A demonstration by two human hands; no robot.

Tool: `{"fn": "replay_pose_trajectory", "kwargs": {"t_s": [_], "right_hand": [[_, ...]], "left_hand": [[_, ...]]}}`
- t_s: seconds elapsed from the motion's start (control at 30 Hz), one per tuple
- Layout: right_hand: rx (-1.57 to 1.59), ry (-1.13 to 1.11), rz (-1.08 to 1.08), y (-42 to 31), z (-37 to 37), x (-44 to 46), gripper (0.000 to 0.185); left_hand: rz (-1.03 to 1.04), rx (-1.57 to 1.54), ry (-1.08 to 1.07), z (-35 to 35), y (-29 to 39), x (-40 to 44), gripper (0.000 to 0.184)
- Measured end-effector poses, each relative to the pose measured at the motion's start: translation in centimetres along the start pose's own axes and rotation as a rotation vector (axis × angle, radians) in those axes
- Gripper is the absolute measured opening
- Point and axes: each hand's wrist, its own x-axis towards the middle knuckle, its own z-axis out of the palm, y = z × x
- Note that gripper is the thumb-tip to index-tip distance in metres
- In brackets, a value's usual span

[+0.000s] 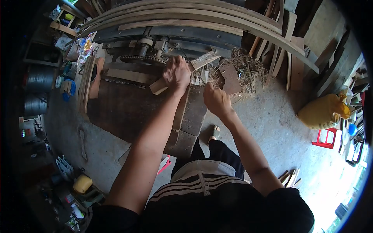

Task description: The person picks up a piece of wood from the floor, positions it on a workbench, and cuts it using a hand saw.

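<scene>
My left hand (177, 75) is closed above the dark machine table (128, 110), at the top of a narrow wooden strip (180, 114). A short wooden block (158, 86) lies against its left side. What its fingers hold, if anything, is hidden. To the right, my right hand (217, 100) is wrapped round the near end of a thin dark rod (190, 62). This rod slants up and left, passing beside my left hand towards the machine's metal fittings. Just left of my left hand is a toothed round blade or wheel (143, 59).
Long boards (186, 15) lie across the back of the machine. Shavings (248, 73) and a brown flat piece (230, 79) are heaped at its right. A yellow sack (324, 111) and red stool (326, 138) stand farther right. Planks (297, 62) lean behind.
</scene>
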Motion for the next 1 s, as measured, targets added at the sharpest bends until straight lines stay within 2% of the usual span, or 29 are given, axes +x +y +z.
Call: {"fn": "replay_pose_trajectory", "kwargs": {"t_s": [0.07, 0.2, 0.23, 0.33, 0.43, 0.63, 0.77, 0.93, 1.0], "right_hand": [[0.028, 0.065, -0.060, -0.4, 0.1, 2.1, 0.023], [0.009, 0.103, -0.055, -1.8, 0.6, 5.0, 0.027], [0.028, 0.110, -0.051, -1.6, 0.7, 4.2, 0.027], [0.019, 0.027, 0.008, -0.3, -0.3, 0.2, 0.028], [0.007, 0.037, -0.014, -0.1, -0.1, 0.0, 0.026], [0.064, 0.131, -0.051, -1.8, 0.9, 5.2, 0.025], [0.023, 0.033, 0.003, -0.2, -0.4, -0.3, 0.026], [0.041, 0.038, -0.016, -0.8, -0.2, 2.7, 0.023], [0.015, 0.104, -0.059, -1.9, 0.2, 4.8, 0.024]], "left_hand": [[-0.077, -0.055, -0.091, 0.1, 0.1, 0.1, 0.025], [-0.064, -0.058, -0.080, -0.1, 0.2, 0.0, 0.025], [-0.114, -0.064, -0.136, -0.2, 0.3, 0.1, 0.025], [-0.076, -0.043, -0.055, 0.5, 0.1, 0.0, 0.026], [-0.065, -0.018, -0.062, 0.2, -0.2, 0.0, 0.024], [-0.088, -0.057, -0.120, -0.3, 0.4, 0.0, 0.026], [-0.065, -0.019, -0.089, 0.3, 0.0, 0.0, 0.025], [-0.064, -0.031, -0.086, 0.2, 0.2, -0.3, 0.025], [-0.068, -0.040, -0.093, 0.1, 0.1, -0.1, 0.025]]}}
